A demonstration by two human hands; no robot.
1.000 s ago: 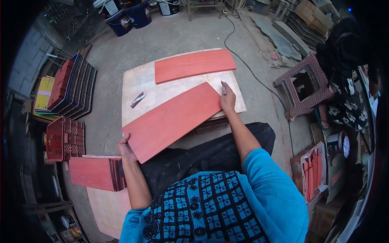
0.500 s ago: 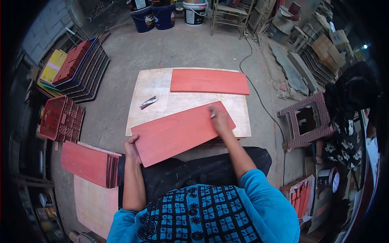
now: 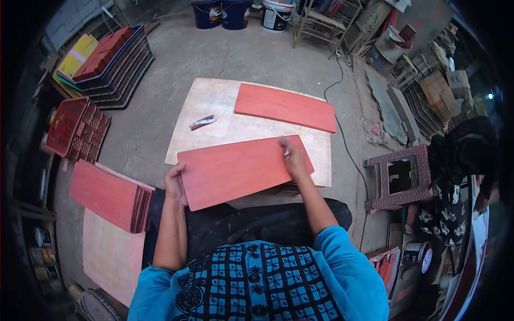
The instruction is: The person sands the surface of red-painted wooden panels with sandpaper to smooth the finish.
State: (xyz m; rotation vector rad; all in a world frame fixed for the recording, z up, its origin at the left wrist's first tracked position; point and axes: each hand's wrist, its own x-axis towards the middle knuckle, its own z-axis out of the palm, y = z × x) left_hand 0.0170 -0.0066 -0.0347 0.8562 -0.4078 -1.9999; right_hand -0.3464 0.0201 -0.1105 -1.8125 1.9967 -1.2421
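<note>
Count: 2 loose flat red rect. wooden boards point(image 3: 241, 171), 1 btwn L hand point(image 3: 175, 183) & R hand point(image 3: 293, 158), 1 beyond; 1 red-board stack point(image 3: 104, 195) L of L hand, qty unclear; 3 rnd dk-blue/blk-wht buckets point(image 3: 236, 15) far beyond hands; 1 sq. maroon stool point(image 3: 423, 176) R of R hand.

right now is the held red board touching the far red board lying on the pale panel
Apart: the head view shows a bare band of the pale panel between the held red board and the far red board.

Head-worn view, facing forward and down, close above held red board point(image 3: 238, 172)
</note>
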